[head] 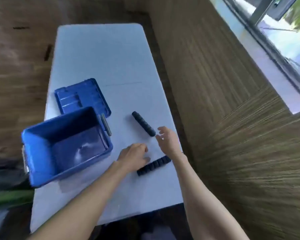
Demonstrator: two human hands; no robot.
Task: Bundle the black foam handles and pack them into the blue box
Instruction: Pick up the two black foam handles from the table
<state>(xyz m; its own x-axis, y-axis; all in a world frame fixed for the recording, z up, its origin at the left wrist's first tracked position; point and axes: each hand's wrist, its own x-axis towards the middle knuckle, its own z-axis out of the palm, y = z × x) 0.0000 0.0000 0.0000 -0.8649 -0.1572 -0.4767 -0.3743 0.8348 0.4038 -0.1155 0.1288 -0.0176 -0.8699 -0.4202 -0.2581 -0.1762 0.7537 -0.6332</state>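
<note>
Two black foam handles lie on the white table (100, 54): far handle (143, 123) by my spread right hand (168, 142), near handle (153, 165) beside my loosely curled, empty left hand (134, 155). I see the blue box (42, 153) standing open to the left, its lid (82, 95) behind.

Counting it up: two black foam handles on the table (100, 54), the far handle (143, 123) and the near handle (153, 165). One blue box (42, 153), open. One blue lid (82, 95) lying flat behind it. One thin grey rod (106, 124) beside the box. And two bare hands over the table, left hand (133, 157) and right hand (167, 140).
</note>
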